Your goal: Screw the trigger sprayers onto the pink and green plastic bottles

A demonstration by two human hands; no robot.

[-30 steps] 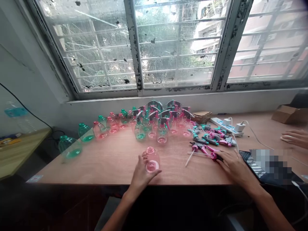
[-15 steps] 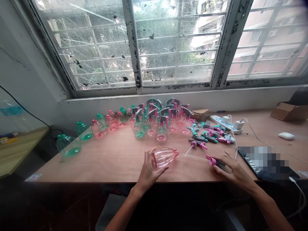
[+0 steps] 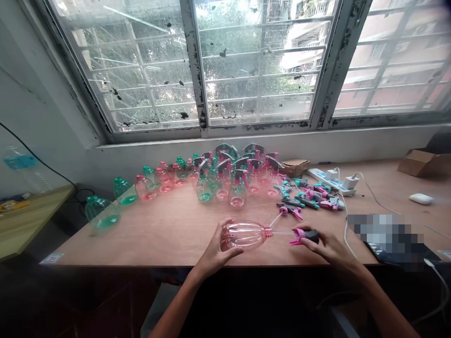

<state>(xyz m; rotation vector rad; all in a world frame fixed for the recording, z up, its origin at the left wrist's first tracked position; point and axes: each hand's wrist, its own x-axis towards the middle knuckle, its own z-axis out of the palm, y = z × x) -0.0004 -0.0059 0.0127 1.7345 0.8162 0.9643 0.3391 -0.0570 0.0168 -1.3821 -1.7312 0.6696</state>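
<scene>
At a window-side wooden table [image 3: 169, 234], the left hand [image 3: 214, 249] grips a pink spray bottle [image 3: 246, 234] on its side above the front edge; the right hand [image 3: 327, 244] pinches a pink trigger sprayer head [image 3: 303, 235], its dip tube apparently at the neck; seating and screwing it judged next, needing straight alignment.

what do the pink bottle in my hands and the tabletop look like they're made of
Pink bottle: looks like thin, clear tinted plastic, glossy; the table shows through it and its ribbed sides catch highlights. Tabletop: seems to be wood or wood-look laminate, matte reddish-brown with faint grain; which of the two I cannot tell.
</scene>
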